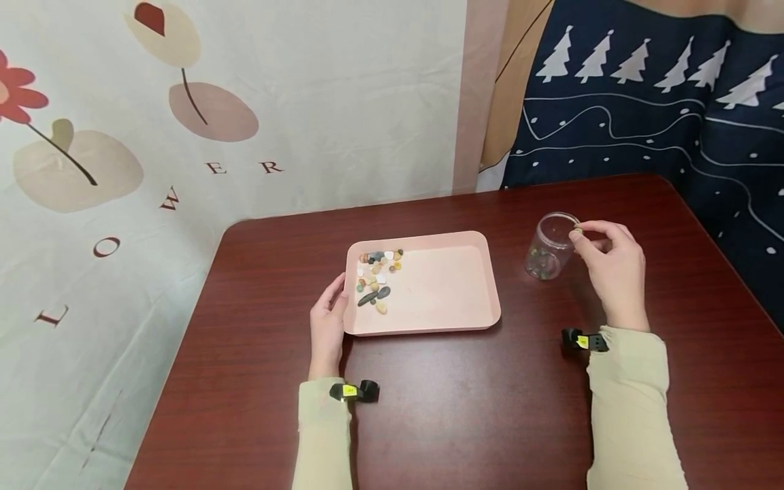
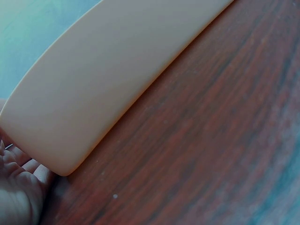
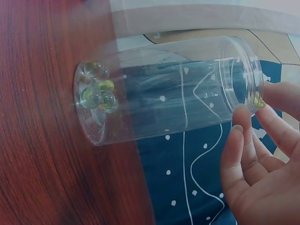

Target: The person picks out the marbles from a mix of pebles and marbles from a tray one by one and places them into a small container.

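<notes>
- Dark red desk [image 1: 465,408] stands before a flower-printed cloth and a tree-patterned blanket.
- Pink tray [image 1: 453,286] sits mid-desk, pebbles [image 1: 376,275] at its 9 o'clock side.
- Left hand [image 1: 327,327]: straight fingers rest against the tray's 9 o'clock edge.
- Right hand [image 1: 609,269], at 3 o'clock of the tray: fingers pinch a small stone [image 1: 578,233] at the clear jar [image 1: 549,248] rim.

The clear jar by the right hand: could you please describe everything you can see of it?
The jar is a lidless, clear cylinder, apparently plastic, with a ridged neck. It stands upright on the dark red-brown table, to the right of the pink tray and apart from it. A few small stones lie on its bottom. The right hand holds a small pebble at its rim.
</notes>
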